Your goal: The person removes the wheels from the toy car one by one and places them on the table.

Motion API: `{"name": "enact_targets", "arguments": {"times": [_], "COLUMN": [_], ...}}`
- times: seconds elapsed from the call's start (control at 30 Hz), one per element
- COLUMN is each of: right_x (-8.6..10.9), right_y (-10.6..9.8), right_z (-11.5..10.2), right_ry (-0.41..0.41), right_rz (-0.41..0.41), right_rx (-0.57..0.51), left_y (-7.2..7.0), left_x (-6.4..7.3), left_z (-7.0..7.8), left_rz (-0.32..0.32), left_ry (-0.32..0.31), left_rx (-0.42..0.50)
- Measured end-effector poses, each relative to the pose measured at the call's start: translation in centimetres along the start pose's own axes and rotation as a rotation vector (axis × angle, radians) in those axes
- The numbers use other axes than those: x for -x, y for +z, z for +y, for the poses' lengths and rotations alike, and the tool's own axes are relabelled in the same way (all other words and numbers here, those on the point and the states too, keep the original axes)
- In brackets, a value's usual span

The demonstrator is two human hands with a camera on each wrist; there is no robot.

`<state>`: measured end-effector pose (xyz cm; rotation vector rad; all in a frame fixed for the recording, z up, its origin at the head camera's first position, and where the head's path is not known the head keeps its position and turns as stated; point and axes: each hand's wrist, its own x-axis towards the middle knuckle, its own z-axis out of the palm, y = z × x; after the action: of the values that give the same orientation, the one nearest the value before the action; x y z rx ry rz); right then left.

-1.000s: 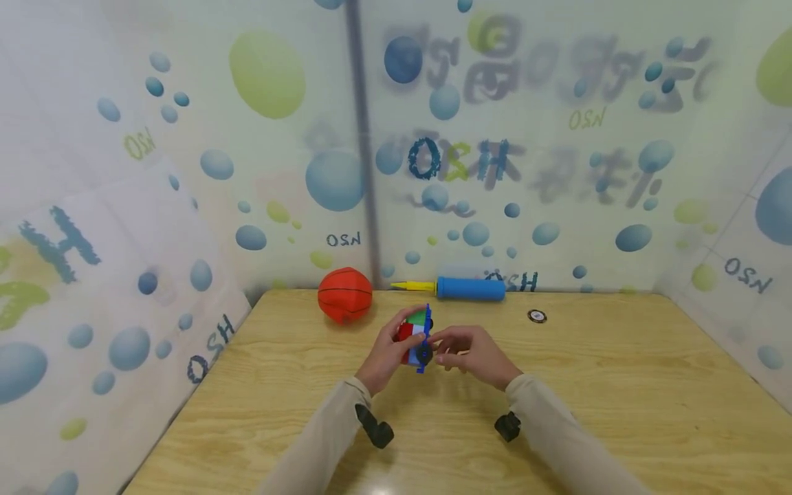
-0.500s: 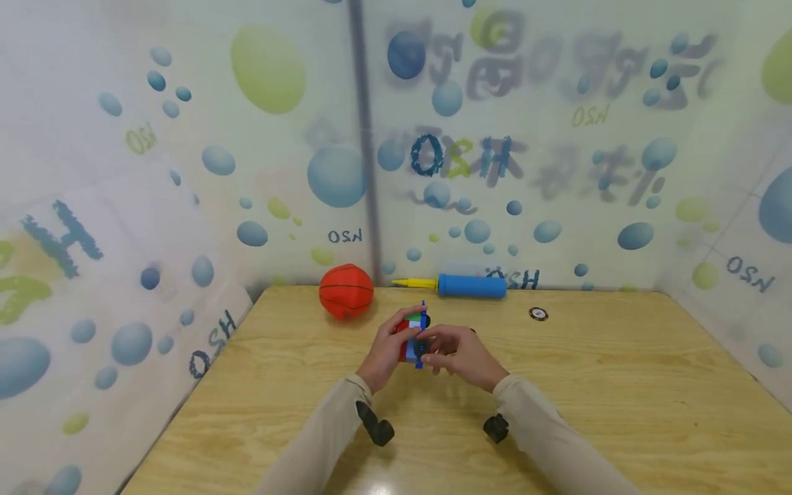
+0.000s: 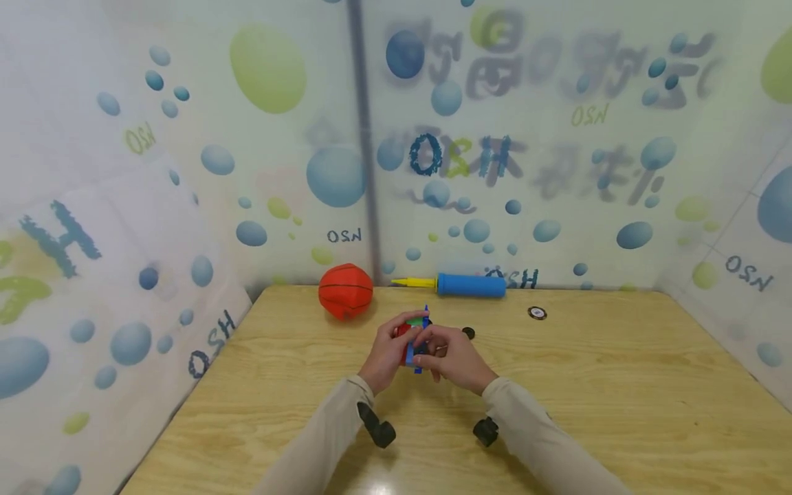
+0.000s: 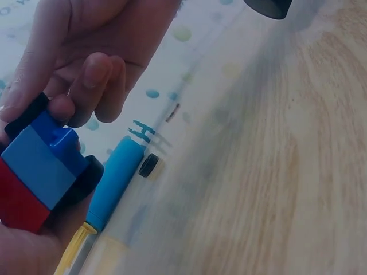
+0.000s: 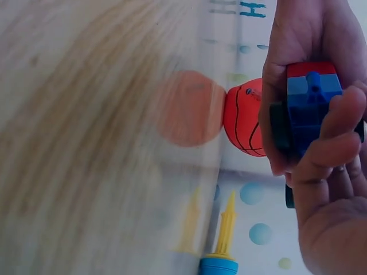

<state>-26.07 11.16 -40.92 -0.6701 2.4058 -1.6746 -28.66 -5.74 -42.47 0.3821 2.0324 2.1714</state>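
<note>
A toy block car [image 3: 410,354] with red, light blue, dark blue and green parts and black wheels is held in my left hand [image 3: 385,354], above the table. In the left wrist view, the fingers of my right hand [image 3: 454,357] pinch a black wheel [image 4: 28,117] at the side of the toy car [image 4: 43,163]. The right wrist view has the left hand [image 5: 304,37] behind the car [image 5: 312,100] and the right hand [image 5: 332,200] in front, hiding part of it. A loose black wheel [image 3: 468,333] lies just beyond the right hand.
Toward the back of the wooden table [image 3: 619,385] lie a red ball [image 3: 346,291] with black lines and a blue hand pump [image 3: 471,285] with a yellow nozzle. A round black-and-white chip [image 3: 537,313] is at the back right. Patterned walls [image 3: 526,137] enclose the table.
My right hand has moved left onto the toy car, and its fingers have closed in on a wheel. The loose wheel on the table has come into view. The left hand has kept its hold.
</note>
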Motion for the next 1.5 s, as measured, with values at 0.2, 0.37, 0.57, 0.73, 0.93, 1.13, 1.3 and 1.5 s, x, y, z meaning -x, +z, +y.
{"name": "enact_targets", "arguments": {"times": [0.2,0.37,0.57,0.73,0.93,1.13,1.3,1.5], "right_x": [0.1,0.3,0.7,0.8,1.2,1.8,1.8,0.9], "right_y": [-0.2,-0.2,-0.2,-1.5,-4.4,-6.9,-9.0,-10.7], "right_z": [0.1,0.4,0.2,-0.6,0.0,1.6,3.1,4.6], "right_ry": [0.011,-0.023,-0.251,-0.191,-0.128,-0.059,0.036,0.151], "right_rz": [0.003,0.022,0.059,0.074,0.039,0.039,0.054,0.061], "right_rx": [-0.011,0.007,0.221,0.164,0.142,0.2,0.29,0.382], "left_y": [0.2,0.4,-0.3,-1.4,-1.4,-1.5,-1.5,-1.4], "left_x": [-0.2,-0.3,-0.5,-0.2,-0.1,0.1,0.4,0.4], "left_z": [-0.2,-0.5,-0.7,-0.2,0.6,0.2,0.1,0.4], "left_rz": [-0.002,-0.006,0.07,0.055,0.013,0.011,0.003,0.004], "left_ry": [0.004,0.045,0.032,-0.015,-0.019,-0.058,-0.049,-0.028], "left_rx": [-0.063,-0.122,-0.14,-0.1,-0.029,-0.013,0.006,-0.02]}}
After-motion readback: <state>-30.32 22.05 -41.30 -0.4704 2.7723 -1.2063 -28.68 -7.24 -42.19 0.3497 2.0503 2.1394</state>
